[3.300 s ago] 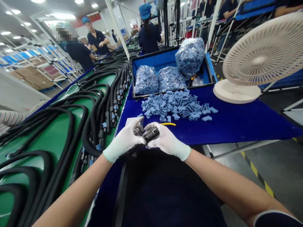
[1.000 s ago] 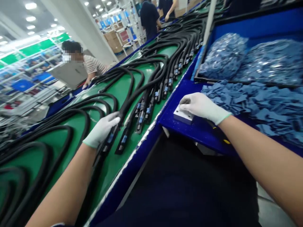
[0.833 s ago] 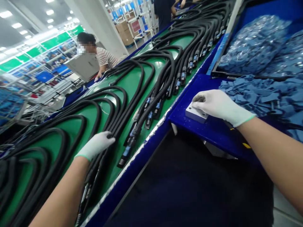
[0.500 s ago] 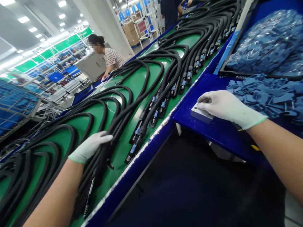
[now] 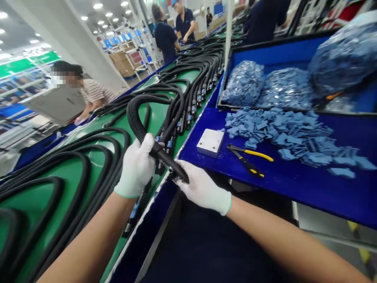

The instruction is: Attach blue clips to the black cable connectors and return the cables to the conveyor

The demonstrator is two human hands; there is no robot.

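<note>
A black corrugated hose (image 5: 136, 118) is lifted off the green belt and bends toward me. My left hand (image 5: 137, 167), in a white glove, is wrapped round it just behind its smooth end piece. Around the tip of that end piece (image 5: 173, 164), my right hand (image 5: 203, 186), also gloved, is closed near the belt's edge. A small metal spring shows beside the right fingertips. To the right, a silver metal block (image 5: 210, 142) lies on the blue table, with yellow-handled pliers (image 5: 250, 155) beside it.
Many black hoses lie in loops on the green belt (image 5: 103, 147). Blue plastic clips (image 5: 277, 131) are heaped on the blue table (image 5: 294, 188), in front of a bin with bagged clips (image 5: 287, 88). People (image 5: 165, 35) stand along the belt; one in stripes (image 5: 96, 92) is across it.
My right hand has left the metal block and moved left to the hose end. My left hand now holds a hose raised from the belt. The view has turned right.
</note>
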